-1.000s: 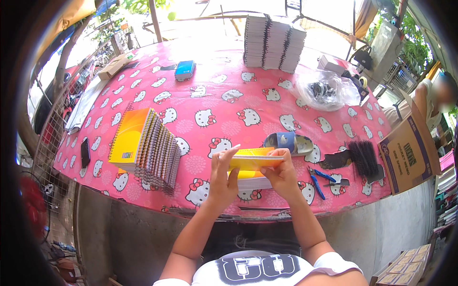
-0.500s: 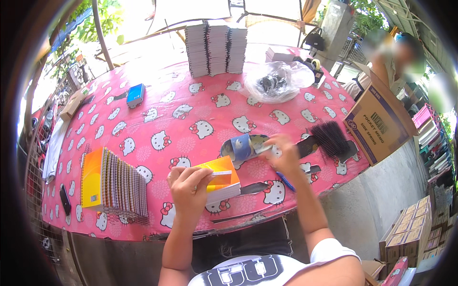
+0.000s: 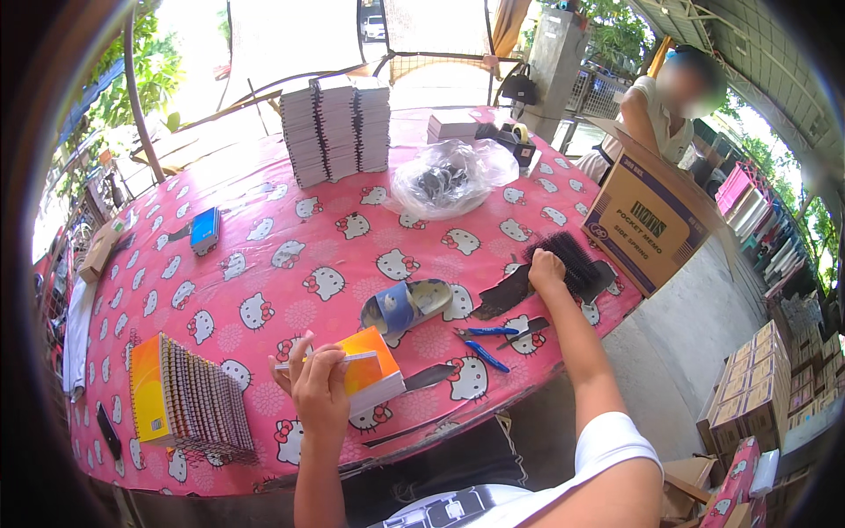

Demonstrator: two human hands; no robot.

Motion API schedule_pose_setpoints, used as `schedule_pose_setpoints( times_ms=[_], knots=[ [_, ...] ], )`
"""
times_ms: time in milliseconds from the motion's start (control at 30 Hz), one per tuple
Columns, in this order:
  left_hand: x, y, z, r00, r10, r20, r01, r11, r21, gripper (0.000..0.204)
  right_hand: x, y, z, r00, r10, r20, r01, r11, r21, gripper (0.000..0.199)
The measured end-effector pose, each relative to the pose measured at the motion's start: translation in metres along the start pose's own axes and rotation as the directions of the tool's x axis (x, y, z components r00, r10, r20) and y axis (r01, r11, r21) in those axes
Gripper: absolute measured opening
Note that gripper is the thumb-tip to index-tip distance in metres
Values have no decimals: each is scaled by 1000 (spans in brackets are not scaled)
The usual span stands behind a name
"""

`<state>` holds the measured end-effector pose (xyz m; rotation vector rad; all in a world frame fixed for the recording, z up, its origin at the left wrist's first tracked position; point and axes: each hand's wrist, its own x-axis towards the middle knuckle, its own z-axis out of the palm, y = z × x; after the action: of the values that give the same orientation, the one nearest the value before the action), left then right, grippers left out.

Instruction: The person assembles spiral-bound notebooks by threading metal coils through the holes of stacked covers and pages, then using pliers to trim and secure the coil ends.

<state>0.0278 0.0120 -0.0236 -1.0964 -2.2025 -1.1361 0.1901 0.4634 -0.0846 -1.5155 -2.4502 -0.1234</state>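
Note:
My left hand (image 3: pixel 319 384) is closed on a thin notebook (image 3: pixel 352 357), held on edge over a small stack of orange-covered notebooks (image 3: pixel 378 387) near the front of the table. At the right side, my right hand (image 3: pixel 547 271) reaches into a pile of black spiral binding coils (image 3: pixel 576 264). Its fingers are pinched at the pile's left edge and seem to grip a coil; their tips are partly hidden. Blue-handled pliers (image 3: pixel 486 333) lie between my hands with jaws pointing left. Beyond them rests a blue slipper (image 3: pixel 398 308).
Spiral-bound yellow notebooks (image 3: pixel 189 400) stand in a row at left, by a phone (image 3: pixel 109 431). Farther back are a blue notebook pack (image 3: pixel 205 231), tall white notebook stacks (image 3: pixel 334 132), a clear plastic bag (image 3: pixel 453 180) and a tape dispenser (image 3: pixel 519 145). A cardboard box (image 3: pixel 647 220) stands near another person (image 3: pixel 656 114).
My right hand has moved from beside the slipper out to the coils on the right, uncovering the pliers. My left hand still holds the thin notebook. The view has shifted rightward.

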Motion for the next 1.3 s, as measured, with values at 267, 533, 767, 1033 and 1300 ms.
schedule_pose_setpoints(
  times_ms=[267,533,767,1033,1300],
  knots=[
    [9,17,-1,997,-78,15,79,987,-141,18,6,2,-14,980,-164,-109,176,978,114,20],
    [9,10,-6,999,-19,-30,16,995,-99,14,-155,-180,-113,684,-569,-457,604,91,792,13],
    [6,9,-3,999,-39,-26,34,985,-169,15,-187,-205,-125,811,-566,-145,222,70,972,13],
    [10,7,-3,998,16,-65,-26,987,-158,14,-174,-200,-127,747,-645,-162,218,7,976,12],
    [8,12,-3,995,-34,-95,12,975,-223,16,-174,-196,-129,634,-773,-13,6,-12,1000,19]
  ],
)
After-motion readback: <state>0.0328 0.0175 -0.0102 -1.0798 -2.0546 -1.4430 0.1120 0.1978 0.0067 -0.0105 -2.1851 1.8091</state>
